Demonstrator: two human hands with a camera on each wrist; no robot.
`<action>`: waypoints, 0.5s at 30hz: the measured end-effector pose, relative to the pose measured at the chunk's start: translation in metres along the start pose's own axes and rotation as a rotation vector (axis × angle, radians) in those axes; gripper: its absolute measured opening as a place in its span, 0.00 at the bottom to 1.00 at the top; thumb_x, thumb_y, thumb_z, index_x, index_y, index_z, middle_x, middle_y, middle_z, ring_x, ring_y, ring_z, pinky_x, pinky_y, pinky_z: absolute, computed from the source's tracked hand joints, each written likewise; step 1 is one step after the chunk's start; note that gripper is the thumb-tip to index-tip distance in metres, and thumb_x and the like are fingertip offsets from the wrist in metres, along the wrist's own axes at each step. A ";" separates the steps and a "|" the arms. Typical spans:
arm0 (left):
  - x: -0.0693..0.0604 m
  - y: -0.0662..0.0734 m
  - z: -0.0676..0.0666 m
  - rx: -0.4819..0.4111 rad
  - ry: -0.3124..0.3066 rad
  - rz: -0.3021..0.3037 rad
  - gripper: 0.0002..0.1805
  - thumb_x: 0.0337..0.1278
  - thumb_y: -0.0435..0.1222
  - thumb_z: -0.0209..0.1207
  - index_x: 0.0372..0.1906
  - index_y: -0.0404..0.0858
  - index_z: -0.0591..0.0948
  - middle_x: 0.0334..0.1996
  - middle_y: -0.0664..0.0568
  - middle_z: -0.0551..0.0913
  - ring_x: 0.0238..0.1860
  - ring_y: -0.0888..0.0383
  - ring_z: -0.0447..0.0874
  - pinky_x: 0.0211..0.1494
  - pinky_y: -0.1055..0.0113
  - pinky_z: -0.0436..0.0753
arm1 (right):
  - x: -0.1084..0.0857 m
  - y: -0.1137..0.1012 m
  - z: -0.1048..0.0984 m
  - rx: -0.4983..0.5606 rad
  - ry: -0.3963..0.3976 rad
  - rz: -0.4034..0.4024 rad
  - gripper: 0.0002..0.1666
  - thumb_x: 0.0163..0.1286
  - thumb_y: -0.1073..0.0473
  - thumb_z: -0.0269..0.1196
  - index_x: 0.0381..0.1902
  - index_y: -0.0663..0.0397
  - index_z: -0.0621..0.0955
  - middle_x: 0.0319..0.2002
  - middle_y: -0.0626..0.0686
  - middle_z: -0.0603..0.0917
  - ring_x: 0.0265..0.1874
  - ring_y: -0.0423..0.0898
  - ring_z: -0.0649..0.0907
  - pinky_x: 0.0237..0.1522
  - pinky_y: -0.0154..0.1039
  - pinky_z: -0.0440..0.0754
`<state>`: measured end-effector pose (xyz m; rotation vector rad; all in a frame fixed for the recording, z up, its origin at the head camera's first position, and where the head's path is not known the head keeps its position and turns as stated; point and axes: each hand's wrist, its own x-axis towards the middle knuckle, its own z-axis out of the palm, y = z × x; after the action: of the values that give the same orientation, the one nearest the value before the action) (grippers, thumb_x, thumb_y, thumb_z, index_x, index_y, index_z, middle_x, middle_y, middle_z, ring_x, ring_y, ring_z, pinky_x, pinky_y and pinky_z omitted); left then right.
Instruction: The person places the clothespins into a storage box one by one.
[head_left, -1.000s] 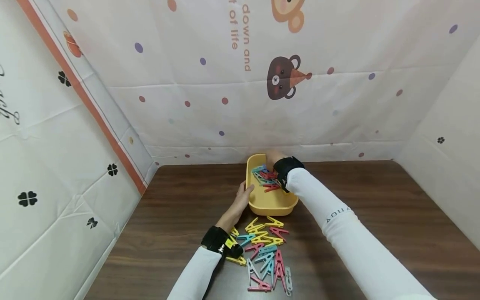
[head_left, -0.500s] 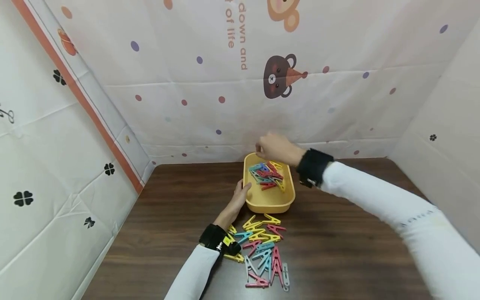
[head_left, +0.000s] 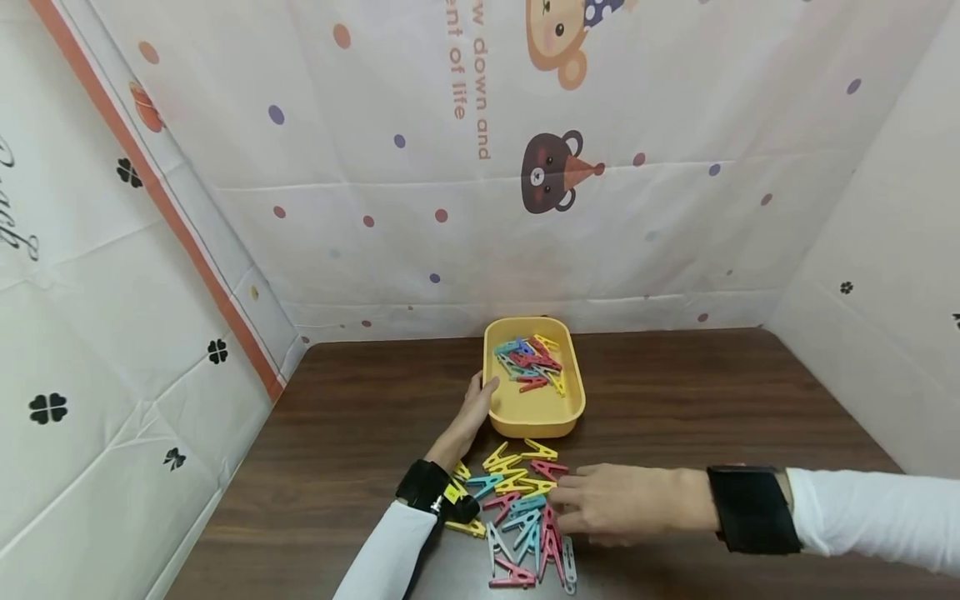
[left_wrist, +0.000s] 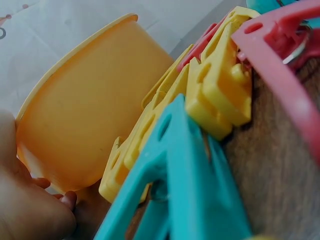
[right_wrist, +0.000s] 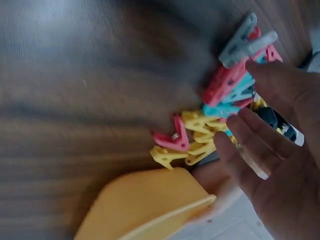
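A yellow plastic basin [head_left: 534, 427] stands at the back of the table with several coloured clothespins [head_left: 529, 360] inside. My left hand [head_left: 467, 417] holds its left side, the thumb at the rim and the other fingers around the outside, as the left wrist view shows. In front of the basin lies a loose heap of yellow, blue, pink and grey clothespins, among them a pink clothespin [head_left: 551, 533] and a blue clothespin [left_wrist: 175, 175]. Over the heap's right edge reaches my right hand [head_left: 626, 504], fingers extended and nothing gripped. In the right wrist view, gaps show between its fingers.
A dark wood-grain table [head_left: 697, 400] carries everything. White printed cloth [head_left: 420, 242] closes off the back and both sides, and the basin stands near the back cloth. A black wrist strap [head_left: 435, 492] with a camera hangs over the heap's left edge.
My right hand has left the basin, passed above its far rim and come down toward me to the heap's right edge. My left hand keeps its hold on the basin.
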<state>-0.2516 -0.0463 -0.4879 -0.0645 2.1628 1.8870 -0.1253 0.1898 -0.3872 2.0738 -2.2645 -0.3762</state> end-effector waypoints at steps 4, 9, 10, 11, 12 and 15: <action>0.000 -0.002 -0.001 0.000 0.005 -0.006 0.38 0.79 0.54 0.43 0.83 0.44 0.49 0.83 0.40 0.46 0.83 0.41 0.39 0.81 0.39 0.48 | -0.003 -0.005 0.013 -0.016 0.021 -0.008 0.18 0.69 0.48 0.70 0.55 0.34 0.80 0.52 0.40 0.78 0.51 0.34 0.78 0.49 0.30 0.81; -0.001 -0.001 -0.001 -0.007 0.008 0.000 0.38 0.79 0.54 0.43 0.82 0.43 0.50 0.83 0.40 0.46 0.83 0.40 0.37 0.81 0.38 0.47 | -0.002 -0.010 0.026 0.006 -0.037 -0.045 0.20 0.75 0.50 0.64 0.62 0.36 0.77 0.61 0.41 0.79 0.60 0.35 0.79 0.55 0.34 0.83; -0.001 0.000 0.000 -0.010 0.006 0.002 0.38 0.79 0.54 0.44 0.82 0.43 0.50 0.82 0.40 0.46 0.83 0.40 0.38 0.81 0.38 0.47 | -0.002 -0.010 0.028 0.014 -0.040 -0.045 0.19 0.75 0.51 0.63 0.62 0.36 0.78 0.62 0.41 0.79 0.61 0.36 0.79 0.55 0.35 0.83; 0.000 0.000 0.000 -0.012 0.005 0.005 0.38 0.79 0.54 0.44 0.82 0.43 0.50 0.82 0.40 0.46 0.83 0.40 0.38 0.81 0.38 0.47 | -0.002 -0.011 0.030 0.017 -0.039 -0.043 0.18 0.76 0.51 0.63 0.61 0.36 0.78 0.62 0.41 0.79 0.62 0.36 0.79 0.56 0.36 0.83; 0.000 0.000 0.000 -0.014 0.004 0.008 0.38 0.78 0.55 0.44 0.82 0.43 0.50 0.82 0.40 0.47 0.83 0.40 0.38 0.81 0.38 0.48 | -0.002 -0.010 0.031 0.021 -0.035 -0.038 0.17 0.76 0.51 0.62 0.60 0.36 0.78 0.61 0.41 0.80 0.62 0.36 0.79 0.56 0.37 0.83; 0.001 0.000 0.000 -0.019 0.004 0.015 0.39 0.78 0.56 0.45 0.82 0.43 0.51 0.82 0.40 0.47 0.83 0.40 0.38 0.81 0.38 0.47 | -0.001 -0.009 0.035 0.043 -0.009 -0.028 0.14 0.77 0.52 0.61 0.58 0.37 0.79 0.58 0.40 0.82 0.60 0.36 0.80 0.55 0.37 0.84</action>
<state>-0.2528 -0.0457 -0.4880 -0.0565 2.1544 1.9167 -0.1232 0.1953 -0.4226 2.1306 -2.2710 -0.3419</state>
